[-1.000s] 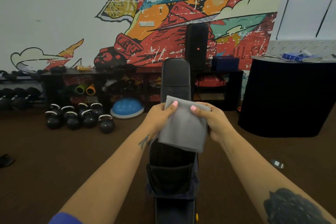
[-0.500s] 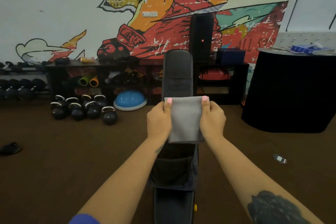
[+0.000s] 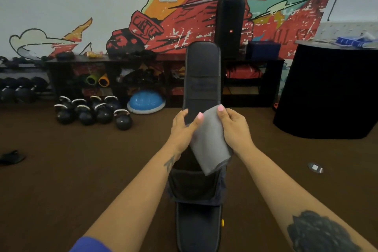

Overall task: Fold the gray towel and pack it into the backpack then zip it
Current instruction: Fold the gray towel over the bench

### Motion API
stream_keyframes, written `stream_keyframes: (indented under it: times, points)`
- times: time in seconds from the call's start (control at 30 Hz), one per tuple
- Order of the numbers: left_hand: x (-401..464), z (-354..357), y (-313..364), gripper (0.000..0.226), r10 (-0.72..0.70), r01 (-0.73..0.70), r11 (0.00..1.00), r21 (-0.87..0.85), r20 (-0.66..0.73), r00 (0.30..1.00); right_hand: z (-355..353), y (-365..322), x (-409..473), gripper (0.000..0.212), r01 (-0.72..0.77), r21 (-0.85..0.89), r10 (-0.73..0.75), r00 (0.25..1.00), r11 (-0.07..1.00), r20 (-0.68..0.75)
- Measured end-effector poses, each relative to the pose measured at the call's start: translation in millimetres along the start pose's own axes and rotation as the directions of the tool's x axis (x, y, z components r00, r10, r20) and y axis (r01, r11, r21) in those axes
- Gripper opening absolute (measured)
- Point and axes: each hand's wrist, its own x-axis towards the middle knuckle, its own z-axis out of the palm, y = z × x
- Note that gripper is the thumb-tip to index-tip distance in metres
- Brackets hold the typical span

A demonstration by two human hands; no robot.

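Observation:
The gray towel [image 3: 210, 141], folded into a narrow strip, hangs tilted between both hands above the workout bench. My left hand [image 3: 184, 131] pinches its upper left edge with thumb on the cloth. My right hand [image 3: 235, 129] grips the upper right edge. Below the towel, a dark backpack [image 3: 194, 186] lies on the black bench [image 3: 201, 80], its mouth facing up and open. The towel's lower corner hangs just over the backpack's opening.
Several kettlebells [image 3: 92, 111] and a blue balance dome [image 3: 146, 101] sit on the brown floor at left. A low black shelf [image 3: 143, 71] lines the mural wall with a tall speaker [image 3: 230, 26]. A black round counter [image 3: 331, 92] stands at right. A floor socket [image 3: 315, 168] lies right.
The towel has been folded narrower and tilted, its lower end swinging right and down toward the backpack. Both hands stay on its top edge.

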Motion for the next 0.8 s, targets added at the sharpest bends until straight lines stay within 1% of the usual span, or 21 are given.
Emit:
stream_keyframes:
  times: [0.03,0.07,0.13,0.17,0.2,0.23,0.27,0.3,0.33,0.4,0.43,0.47,0.5,0.53,0.57,0.63,0.67,0.73,0.8]
  points:
    - [8,-7,-2,0.097,0.036,-0.036,0.999,-0.003,0.099,0.994,4,-1,4,0.052,-0.005,0.018,0.004,0.998,1.000,0.062]
    - [16,-15,-4,0.086,0.044,-0.050,0.998,0.025,0.192,0.980,7,-2,9,0.053,-0.024,0.035,0.020,0.994,0.999,0.106]
    - [33,-31,-1,0.051,0.025,-0.076,0.986,0.146,0.325,0.945,15,-4,22,0.062,-0.090,0.049,0.082,0.985,0.995,0.152]
    - [39,-38,2,0.035,0.008,-0.077,0.981,0.177,0.362,0.932,17,-4,28,0.063,-0.132,0.060,0.119,0.976,0.989,0.180]
    - [46,-45,2,0.025,-0.009,-0.063,0.982,0.177,0.377,0.926,19,-5,33,0.061,-0.184,0.082,0.162,0.962,0.980,0.218]
    - [54,-51,1,0.020,-0.020,-0.042,0.987,0.155,0.376,0.927,22,-4,39,0.054,-0.253,0.132,0.213,0.941,0.958,0.263]
    - [62,-56,-1,0.019,-0.024,-0.017,0.994,0.110,0.364,0.931,24,-3,44,0.046,-0.340,0.217,0.265,0.912,0.915,0.312]
    - [70,-61,-4,0.021,-0.026,0.008,0.999,0.053,0.344,0.939,27,-2,48,0.042,-0.426,0.344,0.300,0.882,0.837,0.362]
    - [79,-65,-8,0.021,-0.028,0.033,0.999,-0.013,0.314,0.949,29,2,52,0.048,-0.485,0.475,0.311,0.862,0.734,0.400]
    - [94,-70,-18,0.015,-0.047,0.084,0.986,-0.145,0.243,0.969,38,17,61,0.068,-0.507,0.687,0.282,0.862,0.521,0.422]
    - [101,-71,-23,0.012,-0.059,0.100,0.977,-0.186,0.212,0.976,45,25,63,0.075,-0.506,0.750,0.284,0.862,0.426,0.420]
    - [106,-71,-28,0.012,-0.073,0.110,0.972,-0.207,0.180,0.981,52,34,65,0.078,-0.508,0.784,0.293,0.858,0.357,0.423]
    - [113,-71,-36,0.015,-0.087,0.116,0.972,-0.203,0.147,0.985,59,41,66,0.077,-0.507,0.802,0.301,0.855,0.315,0.422]
    - [117,-69,-43,0.018,-0.095,0.117,0.974,-0.194,0.117,0.989,64,44,64,0.073,-0.504,0.804,0.317,0.854,0.316,0.411]
    - [121,-67,-53,0.020,-0.099,0.115,0.977,-0.181,0.095,0.990,70,47,64,0.063,-0.500,0.791,0.341,0.856,0.353,0.389]
    - [131,-62,-73,0.023,-0.106,0.118,0.981,-0.152,0.082,0.991,79,53,68,0.033,-0.521,0.707,0.419,0.843,0.478,0.338]
    - [134,-59,-81,0.025,-0.110,0.121,0.983,-0.139,0.085,0.990,82,54,70,0.020,-0.548,0.657,0.480,0.822,0.517,0.307]
    - [138,-52,-97,0.029,-0.128,0.140,0.983,-0.118,0.107,0.986,86,66,73,0.011,-0.624,0.573,0.601,0.754,0.531,0.265]
    - [142,-44,-110,0.029,-0.158,0.173,0.979,-0.108,0.136,0.978,88,79,74,0.007,-0.682,0.547,0.684,0.686,0.485,0.248]
